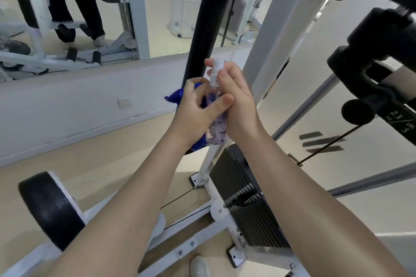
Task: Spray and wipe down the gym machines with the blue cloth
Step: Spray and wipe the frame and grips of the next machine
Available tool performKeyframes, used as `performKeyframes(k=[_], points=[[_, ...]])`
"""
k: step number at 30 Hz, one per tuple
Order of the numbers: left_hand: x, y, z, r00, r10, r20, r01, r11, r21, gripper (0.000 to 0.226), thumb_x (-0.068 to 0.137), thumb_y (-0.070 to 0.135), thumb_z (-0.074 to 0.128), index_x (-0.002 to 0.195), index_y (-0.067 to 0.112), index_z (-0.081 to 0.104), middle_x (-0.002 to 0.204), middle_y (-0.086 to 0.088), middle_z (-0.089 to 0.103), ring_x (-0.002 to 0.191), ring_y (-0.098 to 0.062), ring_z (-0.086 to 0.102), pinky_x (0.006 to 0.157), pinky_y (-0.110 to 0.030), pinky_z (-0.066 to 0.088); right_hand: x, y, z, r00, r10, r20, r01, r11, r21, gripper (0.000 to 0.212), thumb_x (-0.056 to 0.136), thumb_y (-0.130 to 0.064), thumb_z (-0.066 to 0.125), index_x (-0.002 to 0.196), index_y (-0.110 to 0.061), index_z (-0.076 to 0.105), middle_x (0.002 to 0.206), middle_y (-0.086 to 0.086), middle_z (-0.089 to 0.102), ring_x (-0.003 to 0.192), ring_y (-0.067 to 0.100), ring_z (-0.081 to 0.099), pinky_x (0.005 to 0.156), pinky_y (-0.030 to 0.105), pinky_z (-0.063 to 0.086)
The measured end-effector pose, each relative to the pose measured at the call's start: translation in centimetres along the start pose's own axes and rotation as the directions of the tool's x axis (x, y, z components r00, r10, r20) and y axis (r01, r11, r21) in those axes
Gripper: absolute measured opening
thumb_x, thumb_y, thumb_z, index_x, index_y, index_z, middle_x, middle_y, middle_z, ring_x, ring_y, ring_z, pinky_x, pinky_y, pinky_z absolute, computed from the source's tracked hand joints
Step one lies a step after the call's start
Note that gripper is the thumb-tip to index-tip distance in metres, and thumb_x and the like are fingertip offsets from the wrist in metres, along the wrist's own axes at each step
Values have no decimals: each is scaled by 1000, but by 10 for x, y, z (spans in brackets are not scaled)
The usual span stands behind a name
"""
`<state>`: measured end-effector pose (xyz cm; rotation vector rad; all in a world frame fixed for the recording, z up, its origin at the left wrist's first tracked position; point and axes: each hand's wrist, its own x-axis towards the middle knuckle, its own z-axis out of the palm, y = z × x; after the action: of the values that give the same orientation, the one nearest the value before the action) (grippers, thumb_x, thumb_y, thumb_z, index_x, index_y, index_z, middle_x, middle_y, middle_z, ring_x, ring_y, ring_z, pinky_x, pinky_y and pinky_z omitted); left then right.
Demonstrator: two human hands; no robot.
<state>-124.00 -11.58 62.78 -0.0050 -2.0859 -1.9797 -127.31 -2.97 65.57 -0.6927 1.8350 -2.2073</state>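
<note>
A small clear spray bottle (213,87) with a white nozzle stands upright between my two hands, in front of the machine's black curved bar (202,18). My right hand (239,105) is wrapped around the bottle from the right, with a finger over the nozzle top. My left hand (195,110) has the bunched blue cloth (176,96) in its fingers and lays its thumb across the bottle's front. Part of the cloth hangs out below my left wrist. The bottle's lower half shows purple contents.
A white-framed gym machine surrounds me: a black weight stack (243,198) below my hands, a black roller pad (49,209) at lower left, and black fittings (371,69) at right. The wall mirror (67,7) reflects a standing person's legs. My shoe (199,267) shows at the bottom.
</note>
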Motion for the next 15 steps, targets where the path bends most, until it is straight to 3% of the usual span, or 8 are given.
performKeyframes(k=[2, 4, 6, 9, 12, 14, 15], points=[[-3, -2, -3, 1000, 14, 19, -13, 999, -34, 35, 72, 54, 59, 95, 28, 61, 113, 13, 44, 101, -1, 57, 89, -26, 48, -2, 4, 1, 999, 43, 7, -43, 999, 15, 36, 93, -34, 36, 107, -9, 58, 91, -2, 63, 88, 16, 60, 84, 35, 48], [-6, 1, -6, 1000, 10, 9, -8, 994, -109, 17, 74, 45, 59, 79, 29, 63, 104, 9, 47, 87, 1, 58, 80, -22, 46, -2, 13, -5, 993, 120, 17, -121, 989, 89, 47, 94, -44, 25, 113, -16, 58, 108, 3, 64, 105, 20, 59, 97, 39, 46], [-10, 5, -9, 1000, -31, -4, 29, 965, -261, 26, 68, 47, 59, 68, 21, 60, 98, 6, 52, 82, -6, 58, 73, -23, 47, -4, 22, -11, 969, 236, 79, -245, 960, 139, 52, 94, -52, 23, 126, -22, 51, 125, 10, 57, 118, 26, 54, 102, 42, 43], [-8, 4, -29, 986, -64, 153, 114, 932, -345, 35, 64, 59, 67, 68, 25, 63, 116, 19, 56, 110, -6, 58, 84, -30, 50, -12, 36, -17, 928, 334, 164, -349, 935, 67, 50, 97, -43, 33, 136, -11, 37, 127, 16, 52, 113, 26, 56, 96, 41, 48], [-6, 8, -50, 938, -87, 337, 196, 932, -304, 50, 53, 74, 72, 76, 30, 69, 118, 29, 60, 126, -2, 48, 91, -32, 52, -14, 47, -15, 948, 318, -19, -317, 948, 28, 23, 96, -32, 48, 117, -25, 47, 113, 17, 57, 98, 31, 60, 92, 55, 45], [-4, 15, -50, 955, -133, 266, 212, 932, -295, 40, 60, 64, 76, 74, 27, 66, 106, 21, 66, 117, -8, 58, 88, -35, 54, -12, 46, -6, 955, 207, -211, -234, 966, -113, 12, 93, -28, 51, 101, -37, 48, 98, 13, 59, 85, 27, 60, 83, 52, 50], [-3, 20, -48, 976, -150, 158, 190, 941, -279, 29, 71, 54, 72, 73, 26, 64, 96, 16, 68, 104, -11, 63, 84, -36, 55, -8, 44, -1, 955, 118, -271, -171, 969, -179, 13, 92, -29, 51, 101, -37, 46, 95, 10, 59, 82, 23, 59, 78, 47, 50]])
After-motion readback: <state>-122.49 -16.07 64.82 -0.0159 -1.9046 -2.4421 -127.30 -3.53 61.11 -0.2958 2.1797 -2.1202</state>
